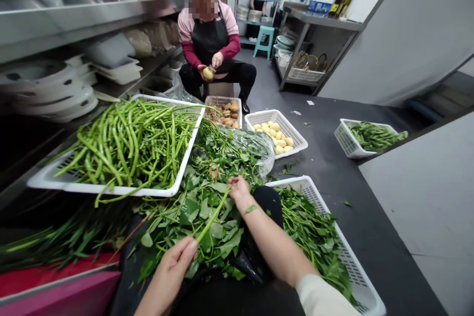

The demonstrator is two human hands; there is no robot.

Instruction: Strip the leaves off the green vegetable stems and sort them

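Observation:
Between my two hands stretches one long green stem [213, 218], slanting up to the right. My left hand [177, 261] pinches its lower end between thumb and fingers. At the upper end, my right hand [240, 192] has its fingers closed on the stem, with a bit of leaf stuck on the wrist. Beneath both hands lies a heap of leafy greens [202, 207]. A white basket [174, 188] of bare green stems [129, 143] stands to the left. Right of my knee, another white basket [350, 252] holds leafy greens [314, 237].
Ahead, a seated co-worker [211, 34] holds a peeled potato [208, 73] above a basket of unpeeled potatoes [231, 113]. Peeled potatoes [276, 133] fill a nearby basket. A basket of green pods [374, 136] sits far right. Metal shelving [92, 22] runs along the left.

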